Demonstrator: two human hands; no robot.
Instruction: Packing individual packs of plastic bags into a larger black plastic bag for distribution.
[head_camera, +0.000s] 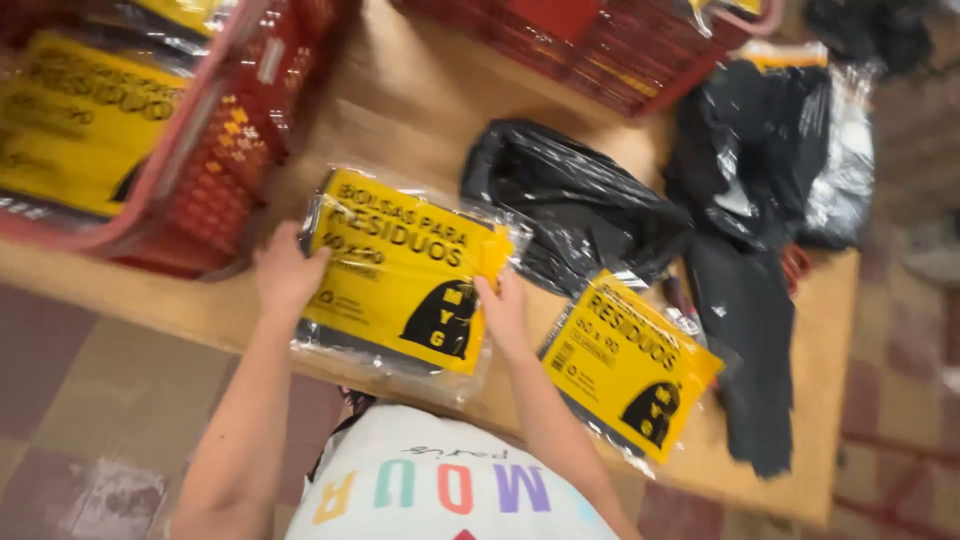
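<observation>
Item: clear-wrapped packet with yellow label (400, 275), flat on the near edge of the wooden table (420, 90). The left hand (285, 272) gripped its left edge and the right hand (503, 312) pinched its right edge, fingers closed on the wrap. A second like packet (628, 368) lay just right; loose black bags (580, 205) farther off; a red basket (215, 160) far left. Handling judged best with both edges held level, since the film looked slippery.

Wooden table (420, 90), checkered tile floor (90, 400)
</observation>
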